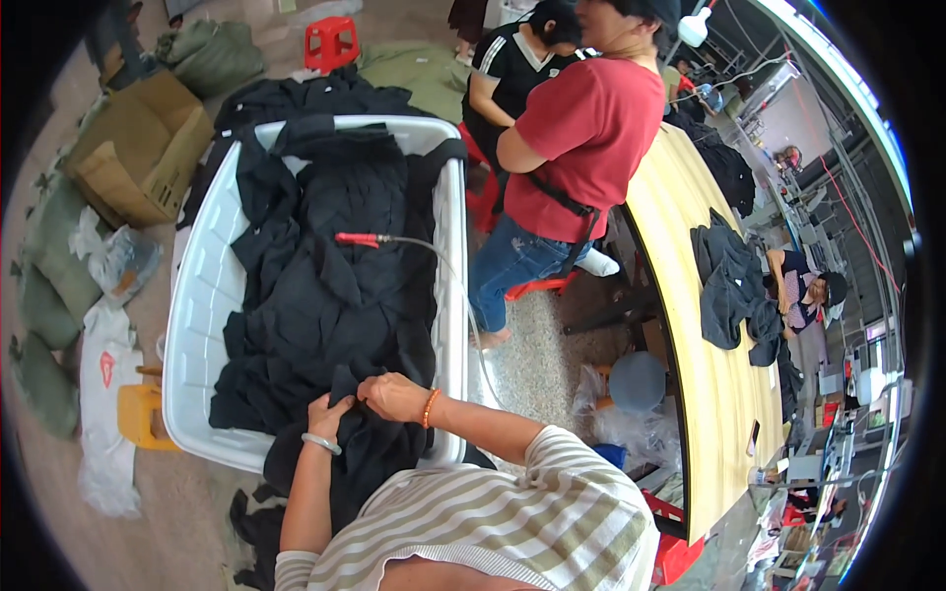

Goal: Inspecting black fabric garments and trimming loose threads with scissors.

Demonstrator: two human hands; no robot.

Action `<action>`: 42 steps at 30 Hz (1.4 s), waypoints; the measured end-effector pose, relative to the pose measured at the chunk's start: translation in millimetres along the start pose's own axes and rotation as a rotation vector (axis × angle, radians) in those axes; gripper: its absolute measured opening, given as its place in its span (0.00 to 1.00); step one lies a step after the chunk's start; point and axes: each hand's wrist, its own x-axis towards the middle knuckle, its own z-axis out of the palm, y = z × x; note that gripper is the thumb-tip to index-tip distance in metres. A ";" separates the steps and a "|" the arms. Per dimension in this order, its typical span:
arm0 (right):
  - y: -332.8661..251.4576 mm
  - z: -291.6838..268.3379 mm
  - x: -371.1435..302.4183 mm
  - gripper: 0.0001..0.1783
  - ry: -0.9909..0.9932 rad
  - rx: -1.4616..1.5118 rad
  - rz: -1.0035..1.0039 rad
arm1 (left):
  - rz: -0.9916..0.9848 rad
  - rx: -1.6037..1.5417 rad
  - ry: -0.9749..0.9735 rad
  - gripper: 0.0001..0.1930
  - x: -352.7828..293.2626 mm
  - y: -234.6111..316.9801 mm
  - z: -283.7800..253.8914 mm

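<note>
My left hand [327, 418], with a pale bangle at its wrist, is closed on the edge of a black garment [379, 445]. Close beside it my right hand [396, 398], wearing an orange bead bracelet, pinches the same dark cloth with bent fingers. The garment hangs over the near rim of a big white plastic tub [204, 295] and partly down my front. Heaped inside the tub are more black garments [325, 286]. On the heap lies a red-handled tool [357, 239] with a thin grey hose running off to the right.
A person in a red shirt [596, 138] stands right of the tub, near another seated person [512, 74]. A long wooden table [724, 433] holds dark clothes. An open cardboard box [138, 153], a yellow stool [143, 416] and green sacks [49, 364] stand left.
</note>
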 end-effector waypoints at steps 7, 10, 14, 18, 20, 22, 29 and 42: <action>-6.1 4.8 -7.3 0.06 -0.028 -0.219 0.003 | -0.039 -0.085 -0.048 0.12 -4.1 0.4 0.5; -10.4 2.7 -12.7 0.07 -0.035 -0.172 -0.074 | -0.049 -0.126 -0.064 0.12 -5.1 -5.4 0.0; -20.7 1.9 -15.8 0.11 -0.026 -0.065 -0.069 | -0.002 -0.117 -0.057 0.11 -6.2 -5.9 1.1; -25.0 8.4 -15.1 0.10 0.002 -0.090 -0.044 | 0.013 -0.129 -0.106 0.10 -11.6 1.4 1.9; -25.5 13.1 -14.3 0.10 0.013 -0.115 -0.010 | -0.023 -0.048 -0.097 0.08 -13.0 4.8 2.9; -25.9 16.2 -16.0 0.10 0.038 -0.131 0.013 | -0.032 -0.053 -0.130 0.08 -12.1 6.7 4.1; -24.7 23.9 -25.1 0.12 0.081 -0.110 0.146 | 0.069 0.102 -0.194 0.09 -1.4 5.0 11.9; -18.0 13.9 -18.2 0.14 -0.097 -0.018 0.202 | 0.579 0.766 -0.169 0.11 -38.7 7.2 11.1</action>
